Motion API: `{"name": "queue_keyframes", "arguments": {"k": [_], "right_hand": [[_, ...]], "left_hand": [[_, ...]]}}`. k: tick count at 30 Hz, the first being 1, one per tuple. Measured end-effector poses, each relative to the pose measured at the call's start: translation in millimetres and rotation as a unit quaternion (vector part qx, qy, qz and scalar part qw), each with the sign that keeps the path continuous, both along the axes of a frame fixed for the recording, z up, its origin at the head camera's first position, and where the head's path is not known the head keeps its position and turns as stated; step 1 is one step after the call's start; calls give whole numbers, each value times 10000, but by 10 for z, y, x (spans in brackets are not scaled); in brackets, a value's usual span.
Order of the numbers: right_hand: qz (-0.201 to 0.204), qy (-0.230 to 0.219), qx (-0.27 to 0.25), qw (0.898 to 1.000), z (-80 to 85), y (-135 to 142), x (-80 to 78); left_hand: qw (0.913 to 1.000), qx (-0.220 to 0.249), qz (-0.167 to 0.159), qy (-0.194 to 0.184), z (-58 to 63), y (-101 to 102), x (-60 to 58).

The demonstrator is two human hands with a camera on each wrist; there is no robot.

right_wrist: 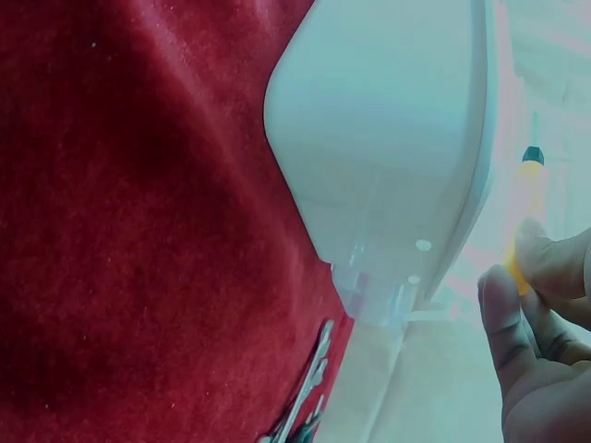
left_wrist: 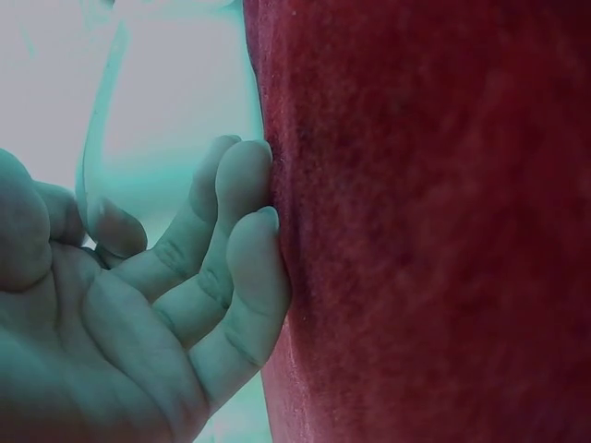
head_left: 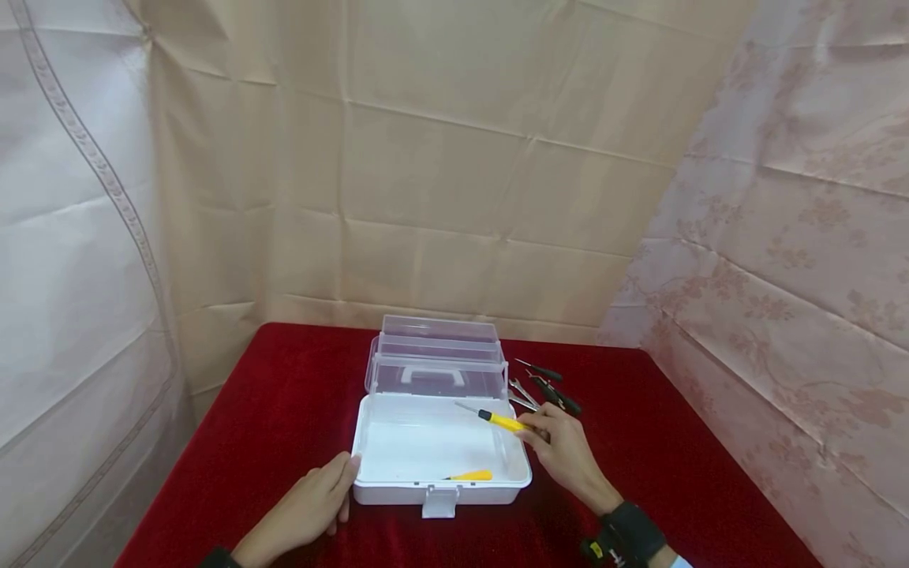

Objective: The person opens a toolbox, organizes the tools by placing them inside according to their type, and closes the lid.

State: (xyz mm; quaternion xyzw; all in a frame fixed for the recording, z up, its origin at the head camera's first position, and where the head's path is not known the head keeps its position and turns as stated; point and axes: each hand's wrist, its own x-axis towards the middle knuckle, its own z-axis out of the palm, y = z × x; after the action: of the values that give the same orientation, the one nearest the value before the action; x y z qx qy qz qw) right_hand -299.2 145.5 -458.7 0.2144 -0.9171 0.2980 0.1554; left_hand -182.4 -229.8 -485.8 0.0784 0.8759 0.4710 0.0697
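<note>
A white toolbox [head_left: 440, 495] with its clear lid [head_left: 440, 347] raised stands on the red cloth. My left hand [head_left: 312, 497] holds the box's left front corner, thumb at the rim. In the left wrist view, the left hand's curled fingers [left_wrist: 249, 268] lie low by the box wall, near the cloth. My right hand [head_left: 561, 446] pinches a yellow-handled screwdriver [head_left: 506, 422] by its handle end, over the box's right part, shaft pointing left. A second yellow-handled screwdriver [head_left: 472, 476] lies inside the box along the front wall.
Right of the box, behind my right hand, lie metal wrenches [head_left: 524, 393], a dark-handled screwdriver [head_left: 545, 371] and dark-handled tools [head_left: 557, 394]. An unfastened latch [head_left: 440, 502] hangs at the box front. Red cloth [head_left: 284, 394] covers the table, with curtains behind and at both sides.
</note>
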Motion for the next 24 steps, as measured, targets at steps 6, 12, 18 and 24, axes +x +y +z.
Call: {"name": "queue_keyframes", "arguments": {"k": [6, 12, 18, 24], "right_hand": [[140, -29, 44, 9999, -7, -47, 16], [164, -162, 122, 9997, -18, -63, 26], [336, -145, 86, 9993, -14, -64, 30], [267, -288, 110, 9992, -17, -94, 48]], "left_hand": [[10000, -47, -10, -72, -5, -17, -5], [10000, -60, -14, -70, 11, -9, 0], [10000, -49, -2, -38, 32, 4, 15], [10000, -46, 26, -51, 21, 5, 10]]}}
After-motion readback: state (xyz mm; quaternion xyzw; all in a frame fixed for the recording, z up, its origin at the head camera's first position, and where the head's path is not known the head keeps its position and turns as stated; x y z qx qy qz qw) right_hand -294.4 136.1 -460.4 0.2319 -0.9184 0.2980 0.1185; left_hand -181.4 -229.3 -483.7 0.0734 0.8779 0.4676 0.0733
